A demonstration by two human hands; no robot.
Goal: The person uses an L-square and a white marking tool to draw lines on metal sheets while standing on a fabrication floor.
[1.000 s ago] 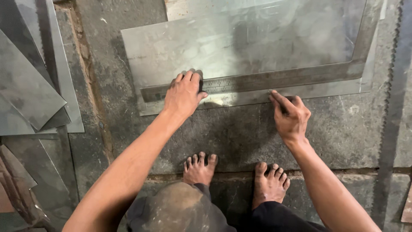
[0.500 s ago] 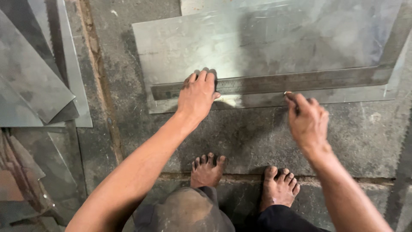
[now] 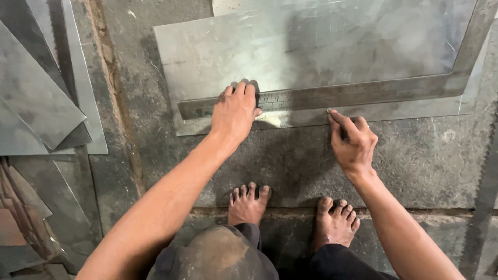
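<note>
Right now my left hand [image 3: 236,111] lies flat, fingers together and spread forward, pressing down on the long blade of a steel square [image 3: 332,97]. My fingertips reach just past the blade's far edge, and my palm hangs over its near edge onto the metal sheet [image 3: 270,46] beneath. That sheet lies flat on the stone floor [image 3: 290,166], and the square rests on top of it close to the sheet's near edge. To the right of my pressing hand the blade runs on, then turns at a corner and heads away from me along the sheet's right side.

My right hand [image 3: 353,142] is curled closed, thumb and forefinger pinched on a thin scriber [image 3: 332,113] whose tip meets the sheet right against the near edge of the blade. Most of that tool is hidden inside my fist, so I cannot tell its length or shape. Both hands are well apart along the blade, the left near its free end, the right about midway.

Below my wrists, toward me, my two bare feet stand on the floor beside a seam in the stone. Off to the left of my left arm a stack of cut metal sheets [image 3: 36,98] lies overlapping at angles. At the far right, beyond my right forearm, a toothed saw blade [image 3: 482,192] lies on the floor.
</note>
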